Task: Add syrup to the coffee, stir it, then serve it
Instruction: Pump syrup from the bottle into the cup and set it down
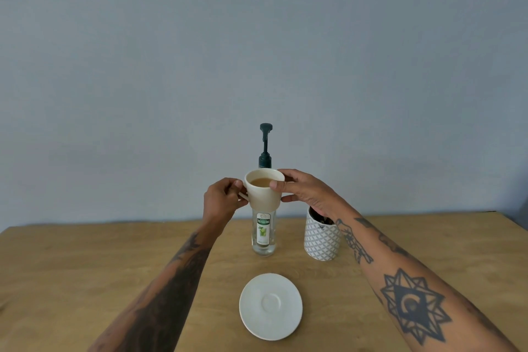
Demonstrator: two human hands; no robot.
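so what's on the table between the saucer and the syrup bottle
Nothing: in the head view the stretch of wooden table between the saucer and the syrup bottle is bare. The patterned pot stands off to the right.

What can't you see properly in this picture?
- Middle of the syrup bottle: hidden behind the cup in the head view.
- Inside the patterned holder: dark shapes, partly covered by the right hand, too small to name.
- Cup handle: mostly wrapped by the left hand.
- Small print on the bottle label: too tiny to read.
- Both elbows: cut off by the bottom edge.
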